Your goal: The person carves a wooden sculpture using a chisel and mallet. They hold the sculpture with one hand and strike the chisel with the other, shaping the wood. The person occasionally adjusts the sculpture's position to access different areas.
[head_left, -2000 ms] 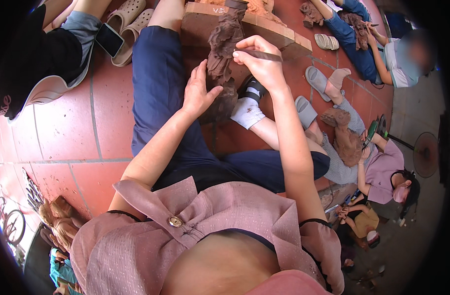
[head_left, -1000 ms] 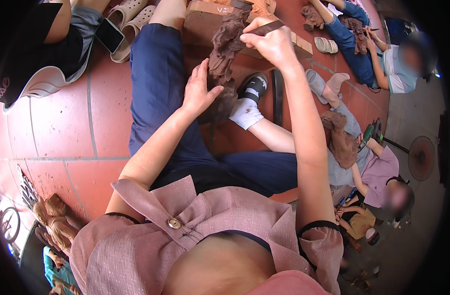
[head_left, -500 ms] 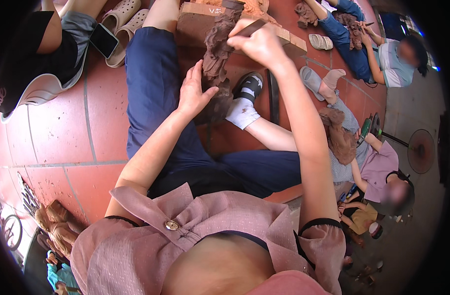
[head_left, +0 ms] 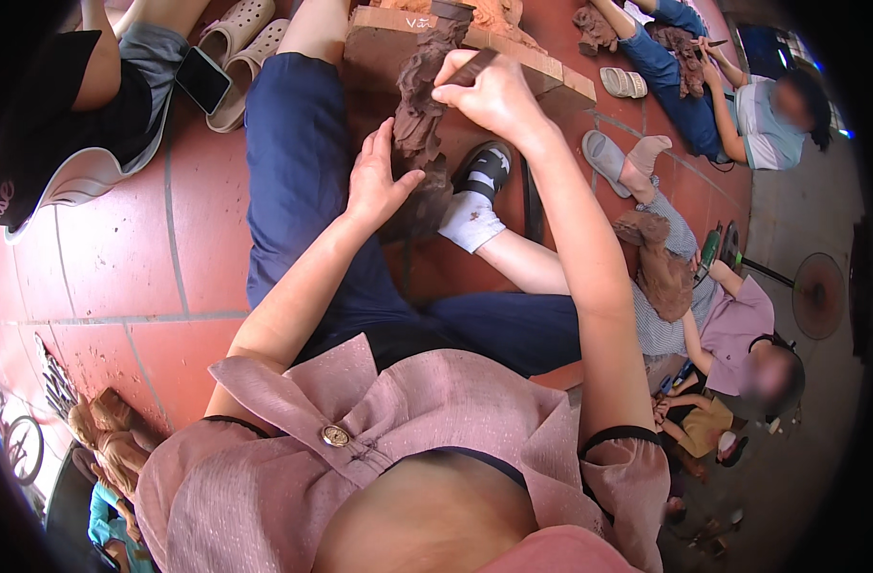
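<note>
A tall, narrow brown carved figure (head_left: 423,105) stands before me, its surface rough and full of folds. Against its lower left side rests my left hand (head_left: 374,181), fingers stretched upward and thumb apart, touching it without wrapping round. My right hand (head_left: 489,95), on the figure's upper right side, is closed round a flat dark brown carving tool (head_left: 473,67). Its fingertips are close to the figure; the tool's working tip is hidden by the hand.
Behind the figure lies a block (head_left: 389,40) with an orange-brown carving (head_left: 494,19). A phone (head_left: 203,80) rests by a person on the left. Beige clogs (head_left: 250,53) sit on red tiles (head_left: 102,239). Other people work at right, near a brown carving (head_left: 663,272) and a fan (head_left: 818,294).
My right hand and the tool have shifted slightly down and left along the figure. My left hand stays at nearly the same place.
</note>
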Action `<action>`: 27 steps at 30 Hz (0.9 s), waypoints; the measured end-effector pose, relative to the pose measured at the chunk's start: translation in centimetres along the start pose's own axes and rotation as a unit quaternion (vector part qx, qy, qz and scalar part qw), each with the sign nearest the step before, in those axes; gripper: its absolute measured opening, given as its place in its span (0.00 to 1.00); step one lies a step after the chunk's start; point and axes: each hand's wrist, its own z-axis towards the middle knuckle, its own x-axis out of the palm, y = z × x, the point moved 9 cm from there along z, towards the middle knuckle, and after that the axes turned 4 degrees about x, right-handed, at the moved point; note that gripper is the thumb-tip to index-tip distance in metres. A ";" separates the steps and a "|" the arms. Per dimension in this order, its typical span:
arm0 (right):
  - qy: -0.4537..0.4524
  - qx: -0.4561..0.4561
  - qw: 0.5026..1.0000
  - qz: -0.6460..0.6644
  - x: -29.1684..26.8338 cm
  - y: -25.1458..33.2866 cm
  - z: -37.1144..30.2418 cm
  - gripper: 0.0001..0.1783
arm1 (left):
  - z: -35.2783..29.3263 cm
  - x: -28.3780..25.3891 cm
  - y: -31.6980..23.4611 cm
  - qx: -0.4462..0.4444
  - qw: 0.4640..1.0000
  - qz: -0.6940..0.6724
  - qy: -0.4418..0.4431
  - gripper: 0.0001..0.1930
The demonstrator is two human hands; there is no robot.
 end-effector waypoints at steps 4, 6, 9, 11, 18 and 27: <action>-0.029 0.075 0.996 0.050 -2.6 -1.4 1.5 0.05 | 0.0 -0.4 -0.1 0.003 1.000 -0.003 -0.004 0.46; 0.009 0.047 0.995 0.084 -0.2 -1.7 0.8 0.04 | -0.3 -0.5 0.0 0.008 1.000 0.000 -0.008 0.46; 0.011 0.037 0.995 0.092 -0.2 -1.9 0.9 0.04 | 0.0 -0.4 -0.3 0.013 1.000 0.002 -0.015 0.45; -0.005 0.045 0.995 0.094 -0.6 -1.6 1.0 0.04 | -0.3 -0.5 -0.1 0.009 1.000 0.004 -0.014 0.45; 0.019 0.046 0.994 0.093 -0.2 -1.4 1.4 0.05 | -0.2 -0.5 -0.1 0.004 1.000 0.002 -0.013 0.45; 0.010 0.111 0.983 0.145 -0.7 -2.2 1.3 0.04 | -0.3 -0.5 0.0 0.003 1.000 0.001 -0.007 0.46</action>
